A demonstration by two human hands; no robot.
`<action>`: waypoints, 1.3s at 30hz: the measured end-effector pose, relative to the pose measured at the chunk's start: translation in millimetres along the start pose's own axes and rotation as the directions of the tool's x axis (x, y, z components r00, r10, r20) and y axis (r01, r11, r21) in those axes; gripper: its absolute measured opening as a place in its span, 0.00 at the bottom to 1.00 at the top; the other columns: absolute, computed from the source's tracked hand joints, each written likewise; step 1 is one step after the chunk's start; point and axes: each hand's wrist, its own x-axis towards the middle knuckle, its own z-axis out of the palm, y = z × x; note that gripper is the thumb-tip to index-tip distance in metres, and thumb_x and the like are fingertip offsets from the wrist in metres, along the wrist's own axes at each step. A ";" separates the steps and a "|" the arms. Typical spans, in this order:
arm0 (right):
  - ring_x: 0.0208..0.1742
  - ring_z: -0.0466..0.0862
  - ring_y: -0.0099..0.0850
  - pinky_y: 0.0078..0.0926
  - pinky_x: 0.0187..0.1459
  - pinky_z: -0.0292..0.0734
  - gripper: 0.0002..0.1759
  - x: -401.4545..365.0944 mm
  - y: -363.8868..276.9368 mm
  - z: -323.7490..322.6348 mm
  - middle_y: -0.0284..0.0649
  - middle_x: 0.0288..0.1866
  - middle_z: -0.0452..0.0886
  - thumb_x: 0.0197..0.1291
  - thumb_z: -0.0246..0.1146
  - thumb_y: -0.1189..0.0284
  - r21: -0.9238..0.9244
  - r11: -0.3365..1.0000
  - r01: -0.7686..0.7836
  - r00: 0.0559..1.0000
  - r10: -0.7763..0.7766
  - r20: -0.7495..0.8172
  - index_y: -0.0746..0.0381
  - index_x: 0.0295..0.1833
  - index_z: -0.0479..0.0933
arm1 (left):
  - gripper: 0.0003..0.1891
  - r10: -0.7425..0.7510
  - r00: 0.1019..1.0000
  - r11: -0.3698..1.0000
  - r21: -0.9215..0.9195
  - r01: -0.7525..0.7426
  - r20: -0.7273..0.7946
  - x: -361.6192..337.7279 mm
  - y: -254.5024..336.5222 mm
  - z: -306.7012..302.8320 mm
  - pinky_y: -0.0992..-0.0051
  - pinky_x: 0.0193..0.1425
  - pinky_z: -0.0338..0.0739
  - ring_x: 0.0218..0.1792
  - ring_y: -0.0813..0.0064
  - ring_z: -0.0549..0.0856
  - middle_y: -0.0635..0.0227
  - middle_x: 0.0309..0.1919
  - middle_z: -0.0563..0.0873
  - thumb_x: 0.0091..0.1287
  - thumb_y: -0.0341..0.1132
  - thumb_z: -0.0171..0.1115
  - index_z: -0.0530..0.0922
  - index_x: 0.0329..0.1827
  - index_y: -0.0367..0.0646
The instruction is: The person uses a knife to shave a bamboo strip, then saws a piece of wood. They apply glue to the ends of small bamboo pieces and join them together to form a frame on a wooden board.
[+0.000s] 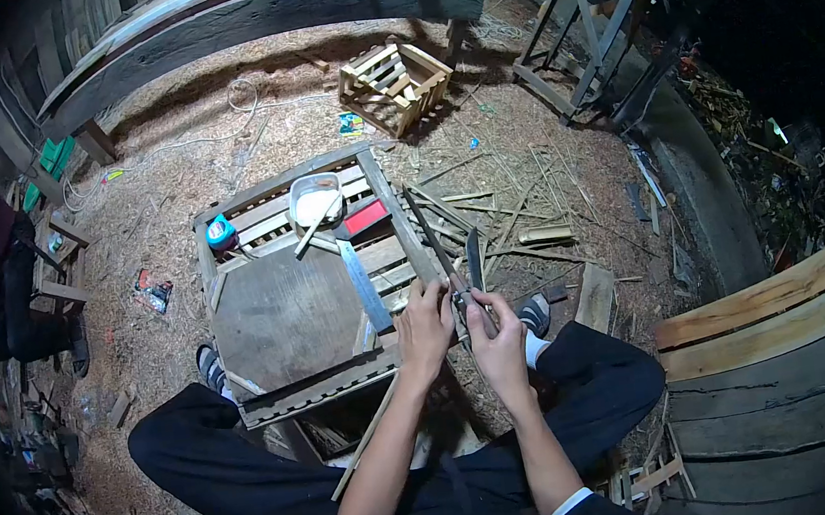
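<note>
My left hand [424, 333] is closed around a long, thin dark strip [428, 228] that slants up and away over the right edge of a slatted wooden stand. Close beside it, my right hand [498, 341] is closed on a knife, whose dark blade [474, 257] points away from me. The fingertips of both hands almost meet, and the knife's handle is hidden by my fingers. On the stand [309, 401] lie a dark flat board [287, 311], a blue tape measure [221, 232], a white tub [316, 202] with a stick across it, and a flat grey metal blade [365, 285] near a red piece [364, 219].
A slatted wooden crate [397, 86] sits on the shavings ahead. Thin strips and a bamboo piece [545, 234] litter the floor at right. A long bench [267, 21] spans the back, and planks [771, 320] lie at right. Another person [17, 269] sits at far left.
</note>
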 end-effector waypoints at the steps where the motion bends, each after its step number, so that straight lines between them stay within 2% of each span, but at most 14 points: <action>1: 0.55 0.91 0.37 0.36 0.59 0.83 0.16 -0.5 1.0 -0.8 0.54 0.53 0.91 0.78 0.64 0.71 -0.003 1.000 -0.003 1.000 0.003 0.001 0.72 0.61 0.82 | 0.08 0.005 1.000 1.000 0.009 -0.004 -0.016 0.1 1.1 0.8 0.52 0.46 0.84 0.44 0.42 0.89 0.50 0.45 0.85 0.74 0.30 0.69 0.85 0.53 0.38; 5: 0.58 0.88 0.34 0.33 0.61 0.82 0.18 -3.5 12.4 -4.5 0.52 0.55 0.90 0.79 0.64 0.69 0.078 0.996 -0.053 0.998 0.051 0.028 0.73 0.62 0.81 | 0.08 0.049 0.999 0.996 0.072 -0.048 -0.002 -4.3 -3.5 4.5 0.45 0.42 0.84 0.42 0.39 0.89 0.49 0.49 0.84 0.76 0.35 0.66 0.84 0.51 0.41; 13: 0.54 0.84 0.26 0.28 0.56 0.81 0.20 -17.2 2.9 -8.5 0.47 0.53 0.88 0.81 0.64 0.67 0.100 0.992 -0.074 0.997 0.070 0.040 0.74 0.64 0.80 | 0.06 0.069 0.998 0.992 0.103 -0.068 -0.009 -4.5 -0.1 5.4 0.45 0.42 0.83 0.42 0.40 0.88 0.49 0.49 0.82 0.72 0.30 0.67 0.83 0.48 0.40; 14: 0.50 0.84 0.25 0.29 0.53 0.82 0.20 -24.3 2.1 -14.5 0.45 0.49 0.88 0.81 0.64 0.67 0.141 0.987 -0.080 0.996 0.075 0.046 0.74 0.64 0.80 | 0.06 0.078 0.996 0.988 0.133 -0.073 -0.037 -2.5 -0.5 7.3 0.52 0.42 0.82 0.41 0.45 0.89 0.52 0.44 0.81 0.71 0.27 0.68 0.85 0.48 0.39; 17: 0.54 0.90 0.33 0.32 0.56 0.84 0.16 -76.8 -17.1 -51.2 0.50 0.50 0.91 0.79 0.64 0.71 0.049 0.986 -0.160 0.986 0.158 0.047 0.72 0.62 0.81 | 0.06 0.097 0.994 0.988 0.129 -0.089 -0.059 -6.5 2.3 6.5 0.51 0.43 0.81 0.42 0.45 0.88 0.52 0.45 0.81 0.71 0.28 0.68 0.84 0.48 0.39; 19: 0.53 0.89 0.30 0.30 0.55 0.84 0.14 -96.4 -5.3 -84.0 0.47 0.49 0.91 0.78 0.66 0.71 0.123 0.955 -0.268 0.963 0.263 0.054 0.71 0.59 0.84 | 0.06 0.075 0.997 0.989 0.134 -0.070 -0.030 -5.5 4.5 5.8 0.49 0.43 0.80 0.42 0.43 0.87 0.52 0.45 0.81 0.72 0.27 0.68 0.83 0.49 0.38; 24: 0.55 0.90 0.29 0.29 0.57 0.85 0.19 -114.4 1.3 -80.9 0.46 0.56 0.92 0.75 0.70 0.73 0.284 0.933 -0.221 0.966 0.249 -0.068 0.74 0.64 0.85 | 0.07 0.108 0.993 0.986 0.132 -0.100 -0.053 -3.7 -2.0 12.8 0.48 0.44 0.81 0.42 0.41 0.88 0.49 0.47 0.82 0.74 0.29 0.67 0.82 0.50 0.38; 31: 0.53 0.90 0.27 0.27 0.55 0.85 0.18 -100.4 4.9 -95.6 0.45 0.51 0.93 0.74 0.71 0.73 0.033 0.993 -0.109 0.994 0.110 -0.001 0.74 0.62 0.86 | 0.07 0.061 0.997 0.998 0.001 -0.061 -0.036 8.9 -9.9 7.8 0.52 0.48 0.82 0.45 0.43 0.88 0.48 0.47 0.84 0.75 0.30 0.67 0.84 0.50 0.36; 33: 0.50 0.89 0.23 0.23 0.52 0.85 0.19 -99.4 3.7 -93.9 0.43 0.51 0.92 0.74 0.72 0.73 0.223 0.957 -0.188 0.981 0.191 0.005 0.74 0.63 0.85 | 0.07 0.048 0.990 0.989 -0.130 -0.065 -0.130 8.9 -9.3 4.7 0.59 0.42 0.79 0.35 0.52 0.85 0.52 0.38 0.84 0.75 0.28 0.68 0.84 0.49 0.33; 34: 0.48 0.88 0.20 0.20 0.49 0.83 0.19 -98.1 2.8 -96.5 0.40 0.50 0.92 0.74 0.72 0.72 0.259 0.938 -0.230 0.973 0.230 0.032 0.73 0.63 0.85 | 0.07 0.237 0.940 0.972 0.066 -0.227 -0.245 13.7 -10.4 1.5 0.64 0.39 0.79 0.33 0.61 0.86 0.53 0.35 0.87 0.76 0.28 0.67 0.84 0.51 0.34; 35: 0.48 0.88 0.20 0.20 0.49 0.83 0.19 -95.3 5.3 -96.3 0.40 0.50 0.92 0.74 0.72 0.72 0.261 0.938 -0.229 0.973 0.227 0.036 0.73 0.63 0.85 | 0.07 0.237 0.939 0.972 0.070 -0.226 -0.249 17.3 -10.7 -0.9 0.64 0.39 0.79 0.33 0.61 0.86 0.53 0.35 0.87 0.76 0.28 0.67 0.84 0.51 0.34; 37: 0.46 0.87 0.18 0.17 0.47 0.82 0.19 -88.6 13.3 -95.3 0.39 0.49 0.92 0.73 0.73 0.73 0.326 0.941 -0.091 0.995 0.098 -0.004 0.73 0.64 0.85 | 0.07 0.005 0.992 0.977 -0.211 -0.033 -0.130 28.5 11.7 -17.8 0.67 0.37 0.79 0.33 0.71 0.86 0.54 0.34 0.89 0.79 0.28 0.66 0.83 0.52 0.33; 38: 0.45 0.87 0.18 0.17 0.47 0.82 0.18 -83.9 14.3 -96.8 0.39 0.49 0.92 0.72 0.73 0.74 0.318 0.939 -0.135 0.991 0.136 0.018 0.72 0.63 0.86 | 0.07 -0.085 0.994 0.969 -0.238 0.066 -0.070 32.9 40.5 -38.0 0.68 0.39 0.78 0.34 0.77 0.85 0.55 0.33 0.89 0.80 0.29 0.64 0.81 0.52 0.33; 39: 0.45 0.87 0.18 0.17 0.47 0.82 0.18 -80.3 19.1 -94.6 0.39 0.49 0.92 0.72 0.73 0.74 0.322 0.938 -0.130 0.991 0.131 0.021 0.72 0.63 0.86 | 0.07 -0.005 0.986 0.971 -0.238 -0.034 -0.164 39.9 42.9 -41.5 0.68 0.39 0.78 0.34 0.78 0.84 0.59 0.32 0.89 0.82 0.30 0.63 0.81 0.51 0.33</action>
